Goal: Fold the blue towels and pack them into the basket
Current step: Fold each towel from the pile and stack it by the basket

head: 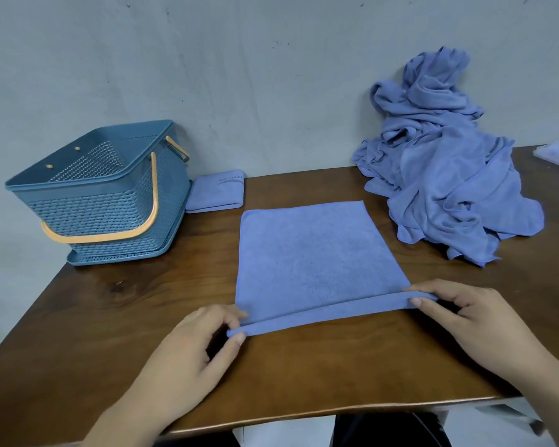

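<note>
Blue towel (313, 259) lies flat mid-desk, near edge rolled up slightly. Left hand (188, 356) pinches its near-left corner, right hand (465, 321) pinches its near-right corner. Folded towel (215, 191) sits by the desk's far edge, touching the basket (100, 195) at the far-left corner. Unfolded towel pile (442, 169) at far right.

Bare worktop (136, 304) runs front-left between basket (104, 201) and spread towel (313, 259). Basket mouth faces up, handles dropped outside the rim. Folded towel (215, 191) lies just beside its right wall; towel pile (446, 175) fills the far-right corner.
</note>
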A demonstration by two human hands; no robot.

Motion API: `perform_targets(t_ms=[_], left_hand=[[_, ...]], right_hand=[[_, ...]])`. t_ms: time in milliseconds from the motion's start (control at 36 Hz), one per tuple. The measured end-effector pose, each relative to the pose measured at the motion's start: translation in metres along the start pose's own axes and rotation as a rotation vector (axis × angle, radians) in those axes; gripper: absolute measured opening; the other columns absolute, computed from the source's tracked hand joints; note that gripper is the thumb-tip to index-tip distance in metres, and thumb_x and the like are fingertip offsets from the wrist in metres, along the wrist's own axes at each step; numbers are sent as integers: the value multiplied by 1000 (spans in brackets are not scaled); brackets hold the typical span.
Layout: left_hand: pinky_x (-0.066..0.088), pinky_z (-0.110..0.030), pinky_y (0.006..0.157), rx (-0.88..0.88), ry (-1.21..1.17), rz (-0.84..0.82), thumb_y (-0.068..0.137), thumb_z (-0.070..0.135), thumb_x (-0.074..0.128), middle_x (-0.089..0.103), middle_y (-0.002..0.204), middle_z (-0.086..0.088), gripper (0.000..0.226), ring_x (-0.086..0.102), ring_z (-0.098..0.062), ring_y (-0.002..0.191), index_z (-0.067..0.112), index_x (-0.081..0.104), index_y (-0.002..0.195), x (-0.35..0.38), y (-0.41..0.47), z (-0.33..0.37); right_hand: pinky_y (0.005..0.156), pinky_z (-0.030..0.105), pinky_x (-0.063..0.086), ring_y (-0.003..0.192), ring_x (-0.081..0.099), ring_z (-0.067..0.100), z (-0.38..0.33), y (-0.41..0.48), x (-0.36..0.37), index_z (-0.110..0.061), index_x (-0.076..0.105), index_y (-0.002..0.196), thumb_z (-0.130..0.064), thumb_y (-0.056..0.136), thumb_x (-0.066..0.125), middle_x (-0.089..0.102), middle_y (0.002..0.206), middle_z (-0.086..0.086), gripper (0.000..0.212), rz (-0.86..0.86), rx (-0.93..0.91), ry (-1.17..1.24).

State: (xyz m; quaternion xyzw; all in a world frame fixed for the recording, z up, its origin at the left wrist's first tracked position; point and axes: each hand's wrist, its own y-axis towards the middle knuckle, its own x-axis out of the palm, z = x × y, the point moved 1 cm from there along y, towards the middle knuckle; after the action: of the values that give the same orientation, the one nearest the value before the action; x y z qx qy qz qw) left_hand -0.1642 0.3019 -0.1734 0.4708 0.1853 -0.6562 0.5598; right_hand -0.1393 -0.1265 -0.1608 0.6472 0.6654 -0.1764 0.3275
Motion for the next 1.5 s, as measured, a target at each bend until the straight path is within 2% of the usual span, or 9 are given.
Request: perform_targets(t_ms=[250,500,611,750,1083,1167,1250,1417,1500], left_hand=[[49,-14,87,-64,84,-43,86,72,68,51,133,36,55,53,4,127,52,49,133,-2,-1,3],[34,-23,117,216,296,-143,89,85,55,57,147,22,77,47,-1,138,35,58,148,20,35,51],[59,-30,85,264,408,-58,93,67,57,71,115,14,52,66,-11,106,32,68,130,54,60,98],[47,-27,47,194,589,30,81,47,82,62,78,11,19,63,-11,73,31,73,82,69,77,112],[55,-26,65,98,517,92,71,27,90,70,96,12,31,70,-14,83,27,72,96,25,29,28],[53,-26,66,126,503,104,83,37,74,69,96,15,17,69,-13,83,29,71,98,24,28,26],[53,-30,58,116,584,97,90,58,55,67,84,11,36,65,-16,70,29,74,97,27,39,41],[14,-30,51,115,752,-36,98,78,37,29,70,7,55,33,-17,53,24,45,86,39,66,71],[4,-29,50,151,838,-158,77,56,80,39,62,4,45,35,-18,44,23,50,71,35,69,79]], right_hand=[[84,24,51,98,71,-3,-3,-1,0,-53,77,107,-38,98,69,75,107,-31,20,11,-2,-5],[84,24,51,94,72,-3,-6,-1,1,-55,76,107,-40,98,68,74,106,-33,19,18,7,-28],[84,23,51,95,71,-4,-7,-2,0,-57,75,107,-42,97,67,74,106,-33,20,28,6,-30],[85,23,51,96,71,-5,-6,-3,-1,-57,75,107,-38,98,69,74,106,-34,22,20,5,-27],[83,19,51,95,71,-5,-5,0,0,-56,75,107,-43,97,67,75,105,-32,18,31,-12,-23],[83,21,51,94,71,-3,-5,-2,2,-54,75,107,-45,96,65,76,103,-29,17,41,-28,-28],[73,19,49,82,71,3,-3,-2,3,-49,74,107,-44,98,63,76,96,-23,15,47,-53,-56],[62,15,45,70,66,9,3,-1,5,-38,70,100,-41,102,60,74,88,-16,11,90,-46,-93],[69,27,49,75,68,12,9,-1,4,-35,70,104,-49,101,57,74,88,-12,20,77,-19,-98]])
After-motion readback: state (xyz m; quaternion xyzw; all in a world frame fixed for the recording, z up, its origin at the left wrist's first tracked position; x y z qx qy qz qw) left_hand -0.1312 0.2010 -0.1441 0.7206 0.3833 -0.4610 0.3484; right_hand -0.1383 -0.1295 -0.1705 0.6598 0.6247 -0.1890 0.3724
